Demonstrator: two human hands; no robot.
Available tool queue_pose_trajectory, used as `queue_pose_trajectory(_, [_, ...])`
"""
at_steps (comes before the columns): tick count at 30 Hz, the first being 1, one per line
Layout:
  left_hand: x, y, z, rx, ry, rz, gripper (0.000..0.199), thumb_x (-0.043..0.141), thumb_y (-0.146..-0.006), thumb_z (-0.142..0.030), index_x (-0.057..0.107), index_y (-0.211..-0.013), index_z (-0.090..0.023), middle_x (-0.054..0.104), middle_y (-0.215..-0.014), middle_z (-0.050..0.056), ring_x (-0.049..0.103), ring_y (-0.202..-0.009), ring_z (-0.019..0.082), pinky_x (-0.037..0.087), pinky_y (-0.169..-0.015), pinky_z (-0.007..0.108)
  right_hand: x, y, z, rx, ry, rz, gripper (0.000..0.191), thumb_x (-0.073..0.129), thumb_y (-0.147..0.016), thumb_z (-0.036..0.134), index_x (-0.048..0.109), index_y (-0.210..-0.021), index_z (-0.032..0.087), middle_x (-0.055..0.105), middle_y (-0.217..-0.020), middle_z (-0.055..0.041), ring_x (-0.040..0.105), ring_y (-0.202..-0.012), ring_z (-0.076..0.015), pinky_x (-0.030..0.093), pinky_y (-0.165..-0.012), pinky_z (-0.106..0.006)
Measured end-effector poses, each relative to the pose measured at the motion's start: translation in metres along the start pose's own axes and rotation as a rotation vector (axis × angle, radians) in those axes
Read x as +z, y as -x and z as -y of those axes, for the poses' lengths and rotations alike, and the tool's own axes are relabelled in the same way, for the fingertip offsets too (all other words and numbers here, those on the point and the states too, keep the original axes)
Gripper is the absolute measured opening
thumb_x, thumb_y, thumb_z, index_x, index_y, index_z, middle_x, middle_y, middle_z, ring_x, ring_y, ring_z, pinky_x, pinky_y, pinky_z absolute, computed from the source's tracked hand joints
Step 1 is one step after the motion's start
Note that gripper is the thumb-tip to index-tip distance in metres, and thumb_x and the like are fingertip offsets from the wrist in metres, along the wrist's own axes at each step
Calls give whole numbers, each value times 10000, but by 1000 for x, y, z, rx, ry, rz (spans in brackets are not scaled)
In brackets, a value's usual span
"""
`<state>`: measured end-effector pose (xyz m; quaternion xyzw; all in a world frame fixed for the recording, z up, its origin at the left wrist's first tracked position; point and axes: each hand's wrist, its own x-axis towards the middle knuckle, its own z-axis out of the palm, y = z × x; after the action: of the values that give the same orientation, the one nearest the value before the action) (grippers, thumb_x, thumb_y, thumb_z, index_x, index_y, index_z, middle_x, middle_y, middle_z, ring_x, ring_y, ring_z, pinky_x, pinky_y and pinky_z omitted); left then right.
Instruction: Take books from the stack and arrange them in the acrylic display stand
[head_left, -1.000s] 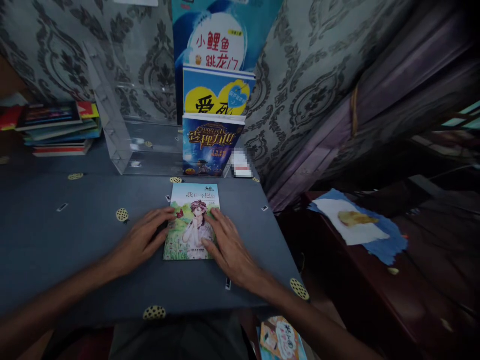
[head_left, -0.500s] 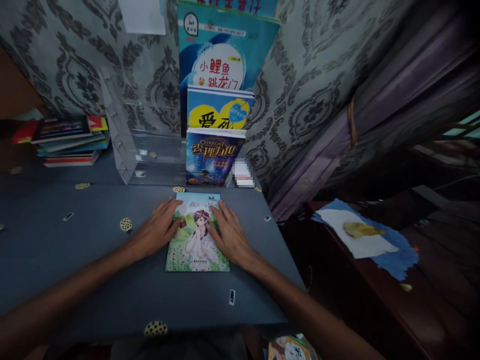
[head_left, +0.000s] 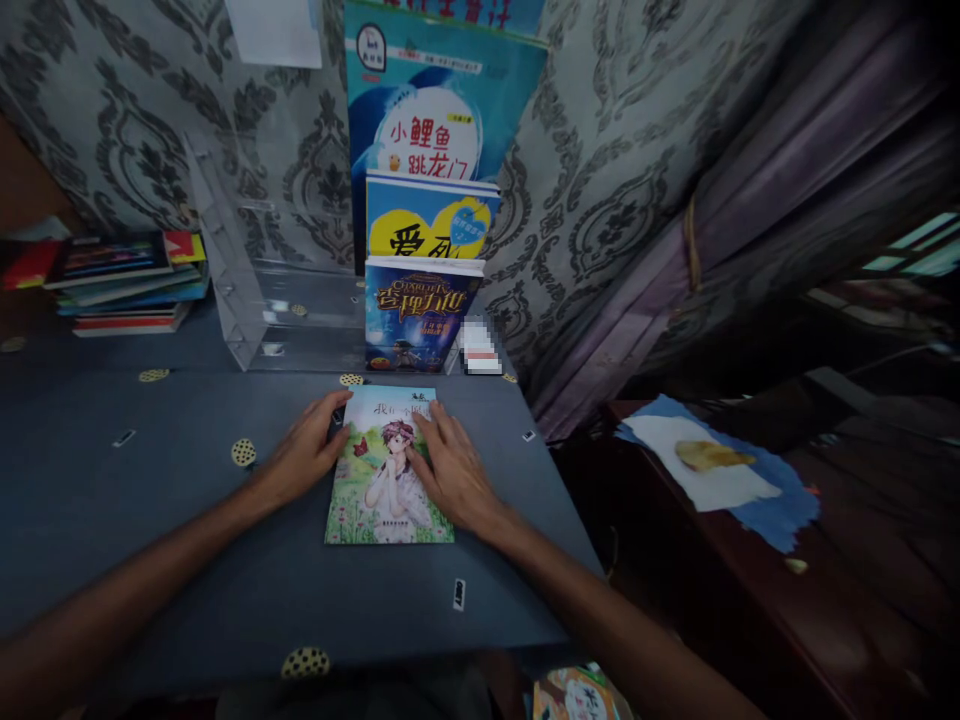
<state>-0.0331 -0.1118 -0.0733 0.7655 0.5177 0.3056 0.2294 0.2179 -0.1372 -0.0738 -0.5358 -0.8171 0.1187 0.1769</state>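
Note:
A green and light-blue book (head_left: pixel 390 480) with a drawn figure on its cover lies flat on the grey-blue table (head_left: pixel 172 560). My left hand (head_left: pixel 307 450) is at its left edge, fingertips at the upper left corner, thumb and fingers apart. On the right side of the cover rests my right hand (head_left: pixel 454 465), its fingers spread. Behind the book, a clear stepped rack (head_left: pixel 232 290) holds a dark blue book (head_left: pixel 412 315), a yellow and blue book (head_left: pixel 431 220) and a tall teal book (head_left: pixel 442 90), one above another.
Several books are stacked (head_left: pixel 127 285) at the back left. A small white item (head_left: pixel 480 348), pixelated, stands beside the rack. On the right, a dark red surface (head_left: pixel 712 590) bears a blue cloth (head_left: pixel 787 510) and white paper (head_left: pixel 720 480). Another book (head_left: pixel 577 695) shows below the table's front edge.
My left hand has drawn slightly back off the cover to the book's left edge. My right hand stays on the cover. The whole view has shifted a little.

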Motion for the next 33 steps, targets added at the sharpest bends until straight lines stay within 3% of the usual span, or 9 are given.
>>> queue_pose_trajectory(5, [9,-5,4,85,-185,16,520,444,-947,-424,482,-1372,-127,529,-1457,204,377,-1464,336,369,-1174,549,-7,-17,-8,-15,20,25,512,410,-1030,405,488,-1453,126,393,-1593,-195,344,-1492,-315,292,-1205,-544])
queue_pose_trajectory(10, [13,-15,13,148,-276,2,534,434,-954,-453,487,-1375,-128,529,-1468,205,402,-1447,352,366,-1172,579,-5,-36,-19,-17,-7,-62,460,458,-1001,346,536,-1392,117,510,-1499,-205,459,-1400,-305,368,-1144,-504])
queue_pose_trajectory(17, [13,-19,19,186,-334,14,528,399,-980,-441,492,-1385,-116,536,-1474,196,424,-1440,323,374,-1177,535,-3,-41,-29,12,-169,-174,401,466,-942,236,613,-1307,157,660,-1316,-151,562,-1242,-298,444,-1069,-483])
queue_pose_trajectory(24, [10,-27,-1,226,-475,37,415,391,-975,-285,565,-1309,-110,539,-1454,210,433,-1415,345,391,-1138,536,-3,-44,-45,74,-392,-250,419,431,-901,144,630,-1263,216,742,-1147,-79,635,-1125,-243,493,-1007,-444])
queue_pose_trajectory(28, [8,-35,-13,242,-522,65,390,387,-974,-256,580,-1288,-129,616,-1326,187,541,-1278,331,448,-1063,511,-1,-43,-48,74,-434,-276,402,432,-896,141,626,-1244,195,742,-1170,-89,650,-1134,-241,485,-1027,-450])
queue_pose_trajectory(33, [6,-40,-17,274,-586,59,367,380,-983,-254,620,-1240,-152,657,-1248,174,568,-1229,335,448,-1033,520,3,-42,-50,87,-469,-297,391,420,-906,142,614,-1239,208,741,-1173,-82,668,-1124,-221,492,-1028,-436])
